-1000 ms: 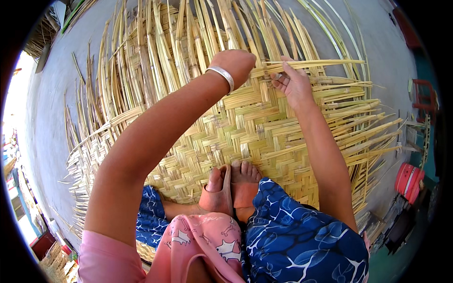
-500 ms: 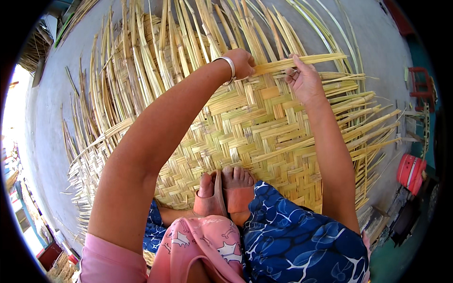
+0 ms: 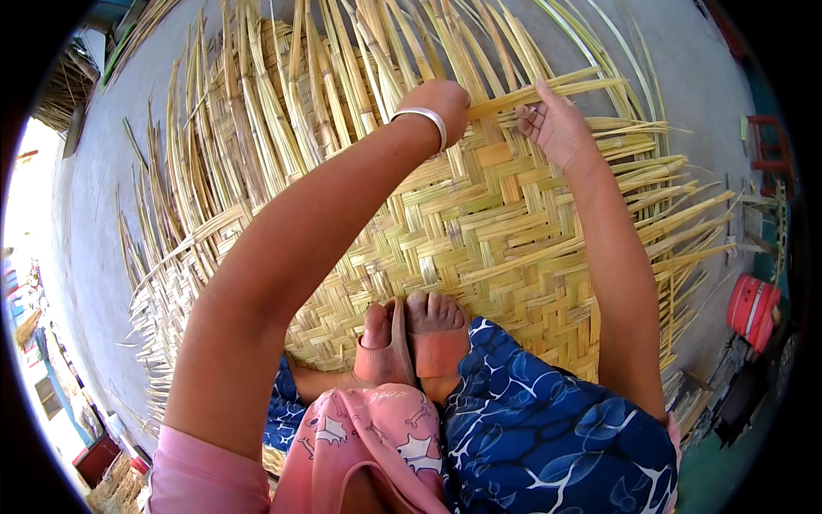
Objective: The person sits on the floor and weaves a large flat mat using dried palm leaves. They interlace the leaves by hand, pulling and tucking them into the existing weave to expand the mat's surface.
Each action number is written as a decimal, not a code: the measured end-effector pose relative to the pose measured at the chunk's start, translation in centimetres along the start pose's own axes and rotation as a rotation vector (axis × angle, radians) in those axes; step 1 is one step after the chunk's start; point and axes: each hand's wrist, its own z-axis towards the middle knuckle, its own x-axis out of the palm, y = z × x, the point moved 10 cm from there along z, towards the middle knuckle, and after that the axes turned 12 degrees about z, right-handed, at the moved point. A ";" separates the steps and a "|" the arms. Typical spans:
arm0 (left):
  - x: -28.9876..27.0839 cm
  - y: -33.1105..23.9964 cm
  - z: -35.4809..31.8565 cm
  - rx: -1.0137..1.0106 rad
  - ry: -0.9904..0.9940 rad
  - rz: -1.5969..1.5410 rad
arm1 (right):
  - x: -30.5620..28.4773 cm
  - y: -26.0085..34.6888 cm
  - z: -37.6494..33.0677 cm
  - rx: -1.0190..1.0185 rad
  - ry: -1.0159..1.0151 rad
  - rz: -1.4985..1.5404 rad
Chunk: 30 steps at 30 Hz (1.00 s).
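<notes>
A woven mat [image 3: 514, 231] of flat, pale yellow-green split-cane strips lies on the floor in a zigzag weave, with long loose ends at its far and right edges. Near its far right part, my left hand [image 3: 441, 110], with a silver bangle on the wrist, is closed around the left end of a flat cane strip [image 3: 501, 103]. Its fingertips are hidden behind the back of the hand. Farther right along that strip, my right hand [image 3: 555, 127] pinches it between thumb and fingers. Beyond the right hand the strip appears as two diverging ends.
My sandalled feet [image 3: 411, 338] stand on the mat's near part. Long unwoven strips [image 3: 300, 77] fan out across the far side. Grey floor [image 3: 94, 214] surrounds the mat. At the right are a red container [image 3: 753, 313] and a red chair-like frame [image 3: 771, 146].
My left hand has moved slightly right and rolled over, its knuckles now up. The strip's right end has spread into two. My right hand stays in nearly the same place.
</notes>
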 end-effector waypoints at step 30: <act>-0.8 5.0 -4.5 -0.441 -0.330 -0.470 | 11.9 0.4 6.3 -0.445 0.091 -1.608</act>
